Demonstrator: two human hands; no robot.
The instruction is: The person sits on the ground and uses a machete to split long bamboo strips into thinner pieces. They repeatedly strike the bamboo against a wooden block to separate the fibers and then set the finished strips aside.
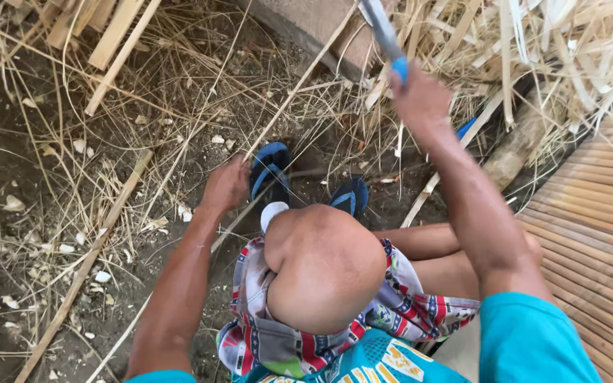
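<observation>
My left hand [225, 186] reaches down near the ground and grips a long thin bamboo strip [299, 78] that runs up and to the right. My right hand [417, 97] is raised high, shut on the blue handle of a long grey blade [383, 32] that points up out of view. My bare knee [324, 266] fills the middle, above patterned shorts. My feet in blue sandals [271, 170] rest on the dirt just right of the left hand.
Dry straw, bamboo splints and pale chips litter the dark soil [8, 142]. Thicker bamboo slats [111, 39] lie top left. A slatted bamboo platform [597, 220] is on the right, with a log [516, 145] beside it.
</observation>
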